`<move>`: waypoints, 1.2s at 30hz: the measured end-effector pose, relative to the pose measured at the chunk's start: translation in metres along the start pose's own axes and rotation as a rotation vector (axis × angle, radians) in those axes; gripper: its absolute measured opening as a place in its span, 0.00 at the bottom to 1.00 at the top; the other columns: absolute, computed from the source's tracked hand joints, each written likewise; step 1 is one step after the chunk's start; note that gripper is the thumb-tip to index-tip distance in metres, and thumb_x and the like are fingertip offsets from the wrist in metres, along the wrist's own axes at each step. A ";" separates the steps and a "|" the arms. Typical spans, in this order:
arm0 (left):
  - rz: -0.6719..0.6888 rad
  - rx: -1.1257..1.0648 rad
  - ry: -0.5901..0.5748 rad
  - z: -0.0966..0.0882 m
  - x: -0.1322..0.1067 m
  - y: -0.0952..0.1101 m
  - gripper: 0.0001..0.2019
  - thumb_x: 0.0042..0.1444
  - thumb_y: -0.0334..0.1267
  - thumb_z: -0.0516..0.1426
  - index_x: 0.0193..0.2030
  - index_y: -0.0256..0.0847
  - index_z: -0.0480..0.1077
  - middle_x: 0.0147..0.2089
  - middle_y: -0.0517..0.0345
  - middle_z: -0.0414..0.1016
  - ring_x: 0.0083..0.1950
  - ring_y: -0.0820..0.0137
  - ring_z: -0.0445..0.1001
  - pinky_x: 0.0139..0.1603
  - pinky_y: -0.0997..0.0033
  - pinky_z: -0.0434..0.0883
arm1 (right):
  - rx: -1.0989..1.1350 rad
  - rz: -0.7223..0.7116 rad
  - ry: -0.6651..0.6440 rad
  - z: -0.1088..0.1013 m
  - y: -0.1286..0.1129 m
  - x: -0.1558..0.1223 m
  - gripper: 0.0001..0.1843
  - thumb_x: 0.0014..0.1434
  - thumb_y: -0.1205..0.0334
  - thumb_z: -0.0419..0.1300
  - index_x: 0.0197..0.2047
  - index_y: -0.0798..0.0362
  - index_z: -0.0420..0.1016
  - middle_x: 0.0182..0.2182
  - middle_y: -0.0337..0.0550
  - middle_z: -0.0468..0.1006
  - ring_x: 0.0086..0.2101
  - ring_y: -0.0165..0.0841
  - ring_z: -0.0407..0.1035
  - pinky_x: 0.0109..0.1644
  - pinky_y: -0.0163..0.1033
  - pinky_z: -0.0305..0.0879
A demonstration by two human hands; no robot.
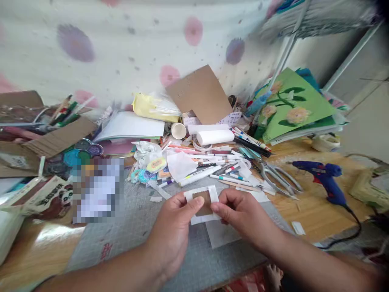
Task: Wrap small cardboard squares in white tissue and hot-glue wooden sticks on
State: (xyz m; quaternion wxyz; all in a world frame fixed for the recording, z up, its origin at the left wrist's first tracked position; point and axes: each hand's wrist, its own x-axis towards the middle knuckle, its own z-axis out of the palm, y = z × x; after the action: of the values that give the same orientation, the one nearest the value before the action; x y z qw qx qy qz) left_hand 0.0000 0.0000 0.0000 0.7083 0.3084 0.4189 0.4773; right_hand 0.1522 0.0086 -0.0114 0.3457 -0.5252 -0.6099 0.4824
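Note:
Between my two hands is a small piece of brown cardboard bordered by white paper folded over its edges. My left hand grips it from the left, with the thumb lying across the cardboard's face. On the right side, my right hand pinches the white paper edge between thumb and bent fingers. The piece is held above a grey cutting mat. Under my right hand lies a translucent sheet of paper on the mat.
Behind my hands spreads a pile of pens and paper scraps. To the right lie scissors and a blue glue gun with its cord. Cardboard and a panda-printed packet are at the left. A green flower picture leans at back right.

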 end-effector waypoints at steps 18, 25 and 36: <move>0.050 0.170 -0.042 -0.008 0.000 -0.004 0.09 0.52 0.39 0.61 0.38 0.39 0.75 0.34 0.56 0.78 0.37 0.68 0.72 0.41 0.68 0.67 | 0.378 -0.121 -0.011 -0.010 -0.001 0.000 0.17 0.55 0.48 0.60 0.27 0.55 0.71 0.22 0.36 0.67 0.26 0.29 0.60 0.31 0.34 0.56; 0.156 0.491 -0.037 -0.015 0.001 -0.006 0.06 0.52 0.39 0.60 0.33 0.40 0.72 0.30 0.61 0.71 0.33 0.70 0.67 0.35 0.71 0.63 | 0.295 -0.076 0.076 -0.006 -0.009 0.002 0.15 0.51 0.53 0.64 0.24 0.55 0.69 0.20 0.35 0.66 0.24 0.28 0.57 0.28 0.34 0.55; 0.125 0.472 -0.064 -0.014 0.002 -0.004 0.07 0.53 0.40 0.58 0.33 0.39 0.70 0.30 0.60 0.71 0.34 0.69 0.65 0.36 0.70 0.63 | 0.445 -0.042 -0.032 -0.014 0.001 0.000 0.16 0.53 0.51 0.64 0.27 0.57 0.74 0.20 0.37 0.70 0.24 0.28 0.62 0.31 0.35 0.57</move>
State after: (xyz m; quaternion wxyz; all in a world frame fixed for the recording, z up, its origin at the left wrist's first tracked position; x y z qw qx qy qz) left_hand -0.0104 0.0005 -0.0105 0.5987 0.5053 0.4765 0.3991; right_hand 0.1657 0.0114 -0.0086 0.4533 -0.4154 -0.5044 0.6062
